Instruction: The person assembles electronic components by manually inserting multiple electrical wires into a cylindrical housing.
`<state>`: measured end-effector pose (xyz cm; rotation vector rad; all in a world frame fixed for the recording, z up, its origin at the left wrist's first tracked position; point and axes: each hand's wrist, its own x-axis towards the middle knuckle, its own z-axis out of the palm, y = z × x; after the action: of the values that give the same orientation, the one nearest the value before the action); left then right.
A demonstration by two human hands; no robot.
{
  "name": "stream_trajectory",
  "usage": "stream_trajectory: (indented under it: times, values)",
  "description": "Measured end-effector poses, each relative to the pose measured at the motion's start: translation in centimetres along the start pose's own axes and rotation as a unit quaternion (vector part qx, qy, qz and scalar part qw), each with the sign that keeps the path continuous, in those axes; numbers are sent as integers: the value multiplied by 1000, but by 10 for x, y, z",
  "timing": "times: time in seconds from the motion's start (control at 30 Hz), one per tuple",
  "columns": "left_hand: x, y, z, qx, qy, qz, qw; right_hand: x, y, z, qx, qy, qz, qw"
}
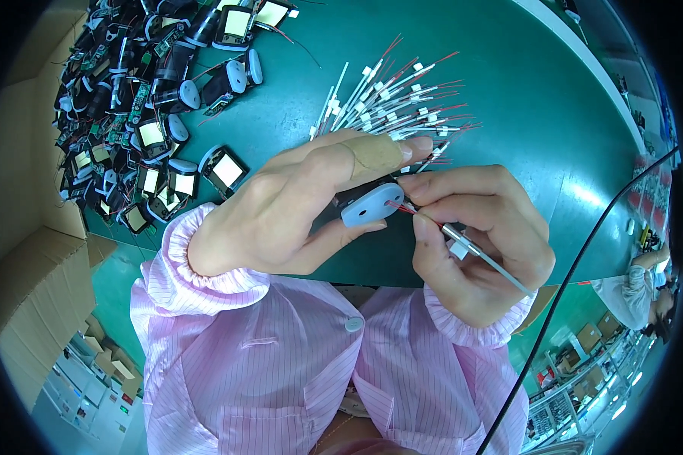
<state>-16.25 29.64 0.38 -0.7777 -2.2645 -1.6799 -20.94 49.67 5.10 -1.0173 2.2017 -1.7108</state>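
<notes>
My left hand point(296, 205) grips a small black module with a pale blue oval end plate point(366, 206); a tan plaster wraps its index finger. My right hand point(482, 235) pinches a thin sensor lead point(470, 246) with red wires at its tip, a metal sleeve, a white tag and a grey cable. The red wire tips touch a hole in the blue plate. Both hands hover above the green mat point(524, 136), just over its near edge. Pink striped sleeves cover both wrists.
A fan of similar white-tagged red leads point(398, 102) lies on the mat behind my hands. Several black modules with pale square screens point(152, 114) are piled at the back left. A cardboard box point(30, 227) stands left. A black cable point(584, 258) hangs at right, near another person point(645, 288).
</notes>
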Motion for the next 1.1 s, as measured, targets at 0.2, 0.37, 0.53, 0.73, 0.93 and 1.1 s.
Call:
stream_trajectory:
  times: [0.2, 0.37, 0.53, 0.73, 0.93, 1.1]
  values:
    - [-1, -1, 0, 9, -6, -4, 1000, -2, 0, 4, 0, 13, 8, 1000]
    - [0, 2, -1, 10, -3, -11, 1000, -2, 0, 3, 14, 15, 16, 1000]
    - [0, 2, -1, 12, -13, -22, 1000, 0, -2, 1, -1, 5, 13, 1000]
    - [2, 4, 0, 32, -4, -22, 999, -1, -3, 2, 4, 16, 16, 1000]
    - [4, 3, -4, 63, -32, -3, 997, -3, -1, 2, 3, 14, 17, 1000]
    - [2, -1, -1, 35, -5, 15, 999, -1, -2, 3, 10, 20, 20, 1000]
